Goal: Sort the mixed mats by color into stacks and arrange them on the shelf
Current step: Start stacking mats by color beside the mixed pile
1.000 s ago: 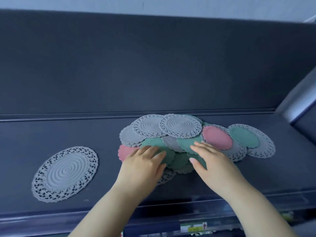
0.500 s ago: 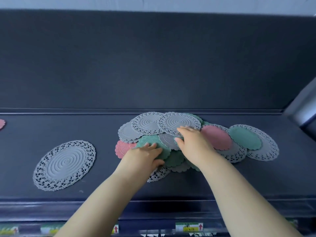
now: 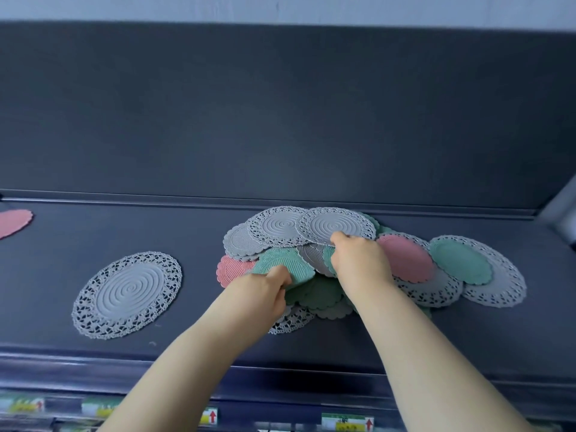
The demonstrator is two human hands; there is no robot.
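Pile (image 3: 314, 296): lower mats are buried.
Left hand (image 3: 265, 289): green mat (image 3: 282, 263) is pinched, fingertips hidden.
Right hand (image 3: 358, 260): grey lace mat (image 3: 338, 224) is gripped at its rim.
Far-left pink mat (image 3: 14, 222): cut off by frame.

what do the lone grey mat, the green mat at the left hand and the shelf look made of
Lone grey mat: likely moulded silicone or soft plastic, matte; raised concentric rings, pierced lace border. Green mat, pinched by the left hand: same look, fine ribs, scalloped edge. Shelf: dark, smooth, satin, perhaps painted metal or laminate; cannot tell which.
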